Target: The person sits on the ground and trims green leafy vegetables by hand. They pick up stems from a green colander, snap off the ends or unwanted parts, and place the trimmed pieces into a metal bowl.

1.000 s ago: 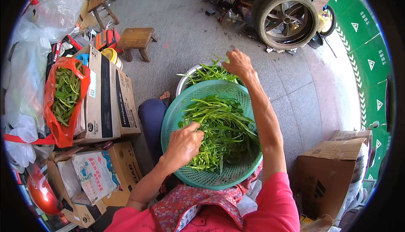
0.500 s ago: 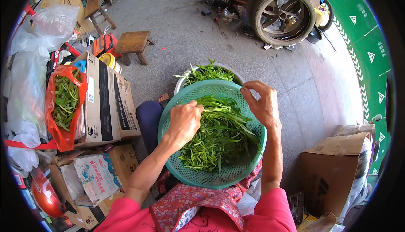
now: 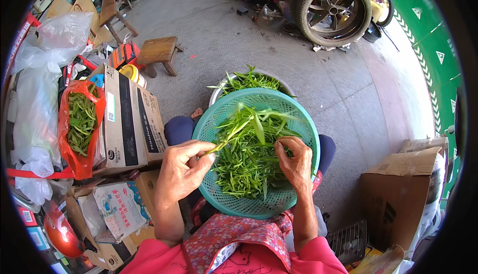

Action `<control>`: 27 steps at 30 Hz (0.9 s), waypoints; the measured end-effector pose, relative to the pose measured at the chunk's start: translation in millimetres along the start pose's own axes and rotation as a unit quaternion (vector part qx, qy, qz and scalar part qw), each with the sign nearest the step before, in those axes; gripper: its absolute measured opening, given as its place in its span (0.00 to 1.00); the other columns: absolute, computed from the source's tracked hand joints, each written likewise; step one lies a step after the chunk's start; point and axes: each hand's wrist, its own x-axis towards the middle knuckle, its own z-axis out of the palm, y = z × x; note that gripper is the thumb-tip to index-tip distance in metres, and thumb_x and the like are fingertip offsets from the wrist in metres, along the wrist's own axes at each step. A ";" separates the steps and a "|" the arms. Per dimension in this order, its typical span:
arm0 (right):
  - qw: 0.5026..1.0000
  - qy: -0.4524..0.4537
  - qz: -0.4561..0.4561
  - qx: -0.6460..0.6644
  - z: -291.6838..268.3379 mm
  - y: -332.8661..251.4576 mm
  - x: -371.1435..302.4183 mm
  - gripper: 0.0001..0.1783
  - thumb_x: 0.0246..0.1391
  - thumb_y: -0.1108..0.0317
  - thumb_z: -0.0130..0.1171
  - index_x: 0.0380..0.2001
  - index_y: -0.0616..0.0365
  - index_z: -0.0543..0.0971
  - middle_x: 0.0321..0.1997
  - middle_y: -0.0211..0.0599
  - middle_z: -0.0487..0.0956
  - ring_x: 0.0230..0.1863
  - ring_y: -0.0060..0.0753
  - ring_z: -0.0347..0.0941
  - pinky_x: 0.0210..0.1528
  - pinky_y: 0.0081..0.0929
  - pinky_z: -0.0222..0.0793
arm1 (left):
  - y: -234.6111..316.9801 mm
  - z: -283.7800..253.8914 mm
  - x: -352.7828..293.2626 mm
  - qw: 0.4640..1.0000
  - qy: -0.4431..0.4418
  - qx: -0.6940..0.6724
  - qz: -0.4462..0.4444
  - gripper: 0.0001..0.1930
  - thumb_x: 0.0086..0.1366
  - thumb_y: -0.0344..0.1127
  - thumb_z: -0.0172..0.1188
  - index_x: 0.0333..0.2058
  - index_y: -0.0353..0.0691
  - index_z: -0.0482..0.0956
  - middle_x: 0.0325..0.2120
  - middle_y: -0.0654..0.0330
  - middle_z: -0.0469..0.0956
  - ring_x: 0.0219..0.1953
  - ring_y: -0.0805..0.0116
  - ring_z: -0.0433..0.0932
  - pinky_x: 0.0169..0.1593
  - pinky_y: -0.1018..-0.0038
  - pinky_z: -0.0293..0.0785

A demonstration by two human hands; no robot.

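One green colander: between the knees, strewn with loose greens.
Left hand: at the colander's left edge, thumb and fingers pinched together on the lower end of a small bunch of leafy stems, leafy end blurred, angled up and rightward over the colander.
Right hand: over the colander's right side, thumb and forefinger nearly meeting; cannot tell whether gripping a leaf.
Metal bowl: just beyond the colander, partly hidden by its rim, filled with more greens.
Red bag: well to the left, beside a carton, open-mouthed, leafy stuff inside.
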 end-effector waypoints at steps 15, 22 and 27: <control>0.865 -0.118 0.283 0.397 8.5 -14.6 -49.0 0.13 0.57 0.68 0.73 0.41 0.66 0.86 0.34 0.28 0.85 0.34 0.16 0.76 0.38 0.18 0.72 | -52.5 84.1 -7.3 0.962 -0.146 -0.189 -0.134 0.08 0.68 0.31 0.66 0.39 0.31 0.85 0.22 0.62 0.82 0.18 0.81 0.77 0.18 0.81 0.72; 0.859 -0.056 0.278 0.426 21.5 -11.8 -53.6 0.09 0.57 0.71 0.73 0.37 0.64 0.86 0.30 0.26 0.84 0.29 0.13 0.72 0.32 0.14 0.68 | -51.8 92.5 -8.8 0.965 -0.124 -0.195 -0.123 0.08 0.68 0.30 0.66 0.39 0.29 0.85 0.25 0.58 0.84 0.19 0.79 0.78 0.19 0.81 0.74; 0.864 0.007 0.269 0.425 28.1 -19.5 -58.5 0.04 0.57 0.74 0.70 0.33 0.62 0.85 0.29 0.26 0.83 0.26 0.13 0.70 0.28 0.16 0.64 | -59.9 98.6 -8.9 0.933 -0.110 -0.300 -0.166 0.09 0.68 0.31 0.65 0.42 0.30 0.84 0.30 0.58 0.85 0.19 0.79 0.78 0.18 0.83 0.66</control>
